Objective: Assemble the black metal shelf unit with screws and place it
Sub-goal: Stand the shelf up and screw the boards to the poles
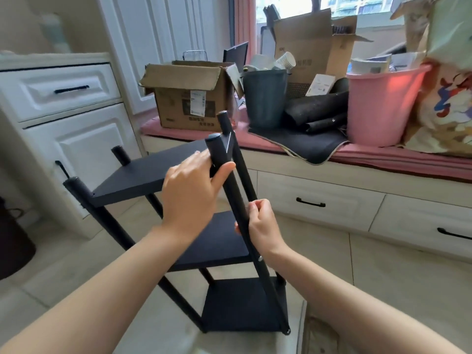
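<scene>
We hold the shelf unit [209, 241]: left hand [194, 192] wrapped on a post top, right hand [260, 226] pinching lower; tilted, it could slip, twisting loose.

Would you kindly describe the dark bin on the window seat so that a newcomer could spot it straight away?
Start at the pink-cushioned window seat under the window. Between the open cardboard box and the pink bucket stands the dark bin. It alone is grey-green and has white paper cups sticking out of its top.
</scene>
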{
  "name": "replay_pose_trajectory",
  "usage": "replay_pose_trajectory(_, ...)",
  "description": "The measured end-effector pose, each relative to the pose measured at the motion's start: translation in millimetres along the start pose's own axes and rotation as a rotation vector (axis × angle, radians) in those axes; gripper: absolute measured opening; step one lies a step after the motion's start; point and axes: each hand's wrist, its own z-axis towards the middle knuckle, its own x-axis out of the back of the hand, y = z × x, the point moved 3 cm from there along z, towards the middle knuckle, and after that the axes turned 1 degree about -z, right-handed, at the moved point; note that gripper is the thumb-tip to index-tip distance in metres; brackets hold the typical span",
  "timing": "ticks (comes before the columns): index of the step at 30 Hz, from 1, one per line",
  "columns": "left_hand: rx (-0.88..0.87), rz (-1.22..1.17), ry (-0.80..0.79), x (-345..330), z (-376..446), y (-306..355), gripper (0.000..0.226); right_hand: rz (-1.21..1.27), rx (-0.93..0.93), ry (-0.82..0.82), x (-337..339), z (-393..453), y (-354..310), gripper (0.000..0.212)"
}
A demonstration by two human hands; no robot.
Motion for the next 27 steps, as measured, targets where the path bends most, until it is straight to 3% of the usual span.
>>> replay_pose_trajectory(13,0.393,-0.032,0.043,54.3,2.3,-82.8,0.032,-0.069,0.108,-0.089,-93.9,36.8,-19.7,0.013)
replay_pose_trajectory(27,0.639,-0.192,0.111,139.7,-64.3,-142.5,0.034,-0.215,0.132,-0.284,-160.4,-4.4,-31.2,0.021)
